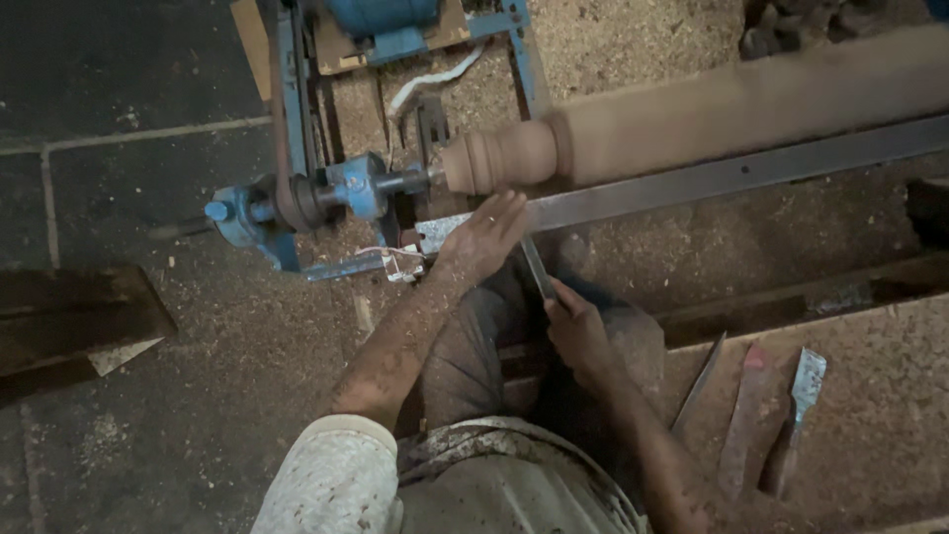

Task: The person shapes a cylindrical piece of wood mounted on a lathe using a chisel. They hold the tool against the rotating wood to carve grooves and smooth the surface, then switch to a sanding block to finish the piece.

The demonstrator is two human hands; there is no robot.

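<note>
A long wooden piece (732, 104) is mounted on a blue lathe (326, 193), its left end turned into rounded beads (499, 156). My left hand (484, 237) lies flat with fingers together on the metal tool rest bar (712, 178), pressing down on a flat metal chisel (539, 269). My right hand (578, 331) grips the chisel's lower end, near my knee. The chisel's tip is hidden under my left hand, just below the beaded end.
Sawdust covers the floor around the lathe. Three more metal chisels (761, 405) lie on a sawdust-covered board at lower right. A dark wooden block (69, 316) sits at left. The drive belt and blue motor frame (395, 30) stand at top.
</note>
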